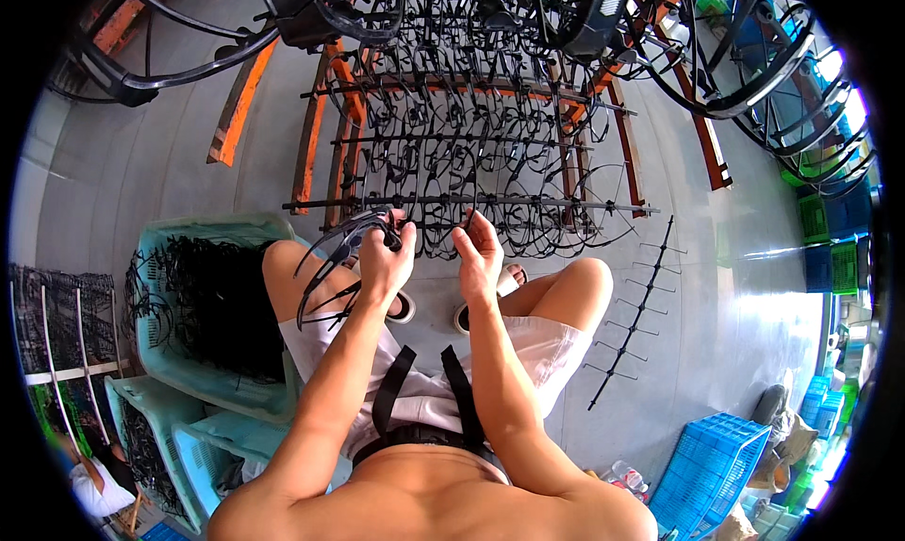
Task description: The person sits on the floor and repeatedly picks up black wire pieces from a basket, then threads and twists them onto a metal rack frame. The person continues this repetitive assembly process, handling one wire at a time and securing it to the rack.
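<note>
Within the left hand point(386, 260), black curved strips point(359, 226) are partly hidden.

Bright light reaches me from two to four o'clock, glaring off the floor point(745, 301); toward the black rim, edges bend.

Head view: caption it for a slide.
Left hand gripping curved black strips, right hand near a horizontal black rod, teal crate to the left.

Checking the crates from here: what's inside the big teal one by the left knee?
A heap of thin black parts fills much of the teal crate; anything beneath is hidden.
</note>
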Demonstrator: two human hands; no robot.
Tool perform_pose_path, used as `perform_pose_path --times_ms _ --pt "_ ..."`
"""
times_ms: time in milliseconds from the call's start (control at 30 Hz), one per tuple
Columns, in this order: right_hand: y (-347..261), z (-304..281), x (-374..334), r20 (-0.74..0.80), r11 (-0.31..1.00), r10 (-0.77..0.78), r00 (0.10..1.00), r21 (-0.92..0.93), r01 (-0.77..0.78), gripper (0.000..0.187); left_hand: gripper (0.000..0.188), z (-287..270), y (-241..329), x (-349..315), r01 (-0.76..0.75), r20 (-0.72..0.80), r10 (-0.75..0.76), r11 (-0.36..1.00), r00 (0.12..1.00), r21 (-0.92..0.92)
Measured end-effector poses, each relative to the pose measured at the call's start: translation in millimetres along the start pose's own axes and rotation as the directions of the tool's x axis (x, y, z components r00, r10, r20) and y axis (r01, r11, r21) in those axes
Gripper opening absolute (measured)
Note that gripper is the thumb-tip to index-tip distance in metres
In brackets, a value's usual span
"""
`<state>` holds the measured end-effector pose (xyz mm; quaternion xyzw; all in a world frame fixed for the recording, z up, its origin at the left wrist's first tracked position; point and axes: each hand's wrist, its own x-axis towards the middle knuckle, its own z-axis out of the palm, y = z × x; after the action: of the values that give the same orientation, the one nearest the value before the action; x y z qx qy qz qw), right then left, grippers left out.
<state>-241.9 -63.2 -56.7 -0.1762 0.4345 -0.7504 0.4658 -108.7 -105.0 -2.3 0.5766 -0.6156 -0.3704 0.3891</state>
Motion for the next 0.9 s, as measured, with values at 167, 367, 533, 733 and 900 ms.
perform_pose_path --times_ms 167,367,533,733,900 --pt "0 2 1 0.018 0.998 -0.032 0.999 0.061 0.031 0.031 0.023 -1 -1 -3 0.003 -0.010 -0.003 1.000 1.000 0.024" --pt "5 1 1 -0.044 1.000 0.012 0.999 0.021 -0.011 0.024 0.024 2 -8 0 -0.023 -0.022 0.023 1.000 0.999 0.011" --pt "-13 13 -1 -0.026 0.998 0.025 0.999 0.052 -0.024 0.035 0.027 -8 -4 -5 0.008 0.055 -0.006 0.999 0.998 -0.035" --pt "-58 41 -49 0.618 0.501 -0.239 0.749 -0.582 0.640 0.044 0.033 -41 20 -41 0.139 0.183 -0.035 0.793 0.982 -0.593" --pt "-70 57 -67 0.485 0.837 0.400 0.778 -0.540 -0.093 0.021 0.031 -55 34 -57 0.270 0.280 -0.051 0.482 0.959 -0.834"
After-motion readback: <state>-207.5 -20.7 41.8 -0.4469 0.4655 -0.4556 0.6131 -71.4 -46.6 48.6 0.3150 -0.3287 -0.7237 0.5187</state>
